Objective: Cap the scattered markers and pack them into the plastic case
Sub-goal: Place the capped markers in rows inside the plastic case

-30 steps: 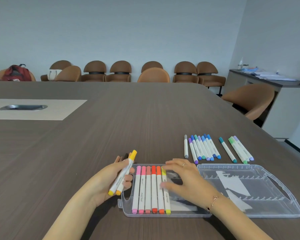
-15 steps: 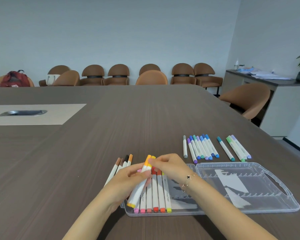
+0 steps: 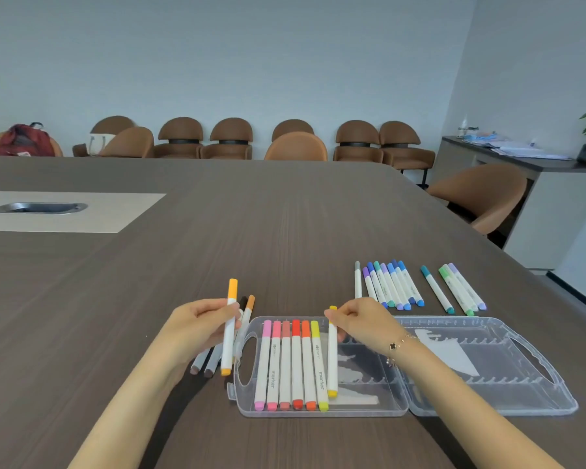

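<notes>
A clear plastic case [image 3: 487, 409] lies open on the table in front of me. Its left half holds several capped markers [image 3: 291, 363], pink through lime yellow, side by side. My right hand [image 3: 362, 321] pinches the top of a yellow marker [image 3: 332, 360] that stands just right of that row, its lower end inside the case. My left hand [image 3: 197, 328] grips an orange marker [image 3: 230, 330] upright, left of the case. Brown, black and grey markers [image 3: 214, 358] lie on the table under my left hand.
Blue and purple markers [image 3: 391, 286] lie in a row behind the case, with teal, green and lilac markers [image 3: 454, 289] to their right. The table edge [image 3: 508, 255] runs diagonally at the right, with a brown chair [image 3: 484, 198] beyond it.
My hands have parted. The right hand took the yellow marker from the left and brought it down into the case; the left keeps the orange one, moved left.
</notes>
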`<state>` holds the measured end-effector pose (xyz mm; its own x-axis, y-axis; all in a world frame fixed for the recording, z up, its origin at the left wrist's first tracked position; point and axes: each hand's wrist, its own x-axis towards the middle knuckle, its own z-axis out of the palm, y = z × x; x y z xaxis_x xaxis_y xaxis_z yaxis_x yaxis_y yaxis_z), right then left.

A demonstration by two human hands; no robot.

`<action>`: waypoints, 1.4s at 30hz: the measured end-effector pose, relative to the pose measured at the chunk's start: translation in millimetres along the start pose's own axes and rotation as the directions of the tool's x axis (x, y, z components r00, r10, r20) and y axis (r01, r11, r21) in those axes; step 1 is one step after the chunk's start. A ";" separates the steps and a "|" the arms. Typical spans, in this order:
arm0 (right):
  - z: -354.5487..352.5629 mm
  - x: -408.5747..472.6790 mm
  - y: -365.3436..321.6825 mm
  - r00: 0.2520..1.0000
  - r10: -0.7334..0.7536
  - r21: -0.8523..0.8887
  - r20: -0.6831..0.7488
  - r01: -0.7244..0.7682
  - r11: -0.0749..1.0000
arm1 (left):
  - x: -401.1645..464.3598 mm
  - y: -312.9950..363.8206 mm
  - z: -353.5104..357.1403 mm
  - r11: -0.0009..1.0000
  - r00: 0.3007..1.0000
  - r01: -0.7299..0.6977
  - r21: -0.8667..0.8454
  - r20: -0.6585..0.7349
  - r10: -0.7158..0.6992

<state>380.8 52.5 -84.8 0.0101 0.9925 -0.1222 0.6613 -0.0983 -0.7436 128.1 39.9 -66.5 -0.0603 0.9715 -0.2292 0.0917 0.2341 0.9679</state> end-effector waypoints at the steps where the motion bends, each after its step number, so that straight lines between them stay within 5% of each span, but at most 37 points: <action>1: 2.2 0.0 1.9 1.000 -0.013 -0.006 -0.007 0.013 1.000 | 1.7 0.5 -3.2 0.999 0.999 -0.014 0.031 -0.029 0.015; 7: 0.0 -20.5 5.8 0.988 -0.157 -0.100 -0.001 0.156 0.983 | 5.8 1.4 -10.2 0.997 0.995 -0.030 0.074 -0.096 0.037; 13: -10.4 -34.3 26.1 0.898 -0.285 -0.258 0.335 0.378 0.889 | 9.0 1.5 -10.1 0.996 0.993 -0.027 0.085 -0.115 0.036; 23: -10.7 -32.6 28.3 0.880 -0.290 -0.423 0.376 0.441 0.791 | -3.3 -2.0 12.4 1.000 0.988 0.010 -0.012 0.154 -0.008; 28: -3.6 -35.4 10.2 0.936 -0.343 -0.085 0.077 0.349 0.933 | -9.5 -1.4 47.6 0.992 0.965 0.014 0.125 0.259 -0.046; 31: 4.5 -42.9 -2.4 0.935 -0.353 0.140 0.022 0.347 0.927 | -10.0 -0.4 66.9 0.994 0.970 -0.026 0.108 0.242 -0.001; 38: 12.8 -47.6 -3.3 0.961 -0.276 0.160 -0.015 0.275 0.948 | -17.0 -0.2 84.5 0.992 0.976 -0.084 0.090 0.210 0.064; 40: 8.5 -47.3 -1.0 0.973 -0.230 0.156 -0.022 0.231 0.960 | -13.6 0.5 74.8 0.978 0.972 -0.134 0.160 0.213 0.099; 42: 1.1 -46.8 3.5 0.986 -0.167 0.139 -0.025 0.169 0.976 | -0.8 -0.2 52.1 0.914 0.976 -0.215 0.343 0.064 0.206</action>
<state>381.8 5.6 -82.4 -0.0819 0.9964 0.0198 0.5429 0.0613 -0.8376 179.9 41.0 -71.9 0.0235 0.9992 -0.0311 0.4382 0.0177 0.8987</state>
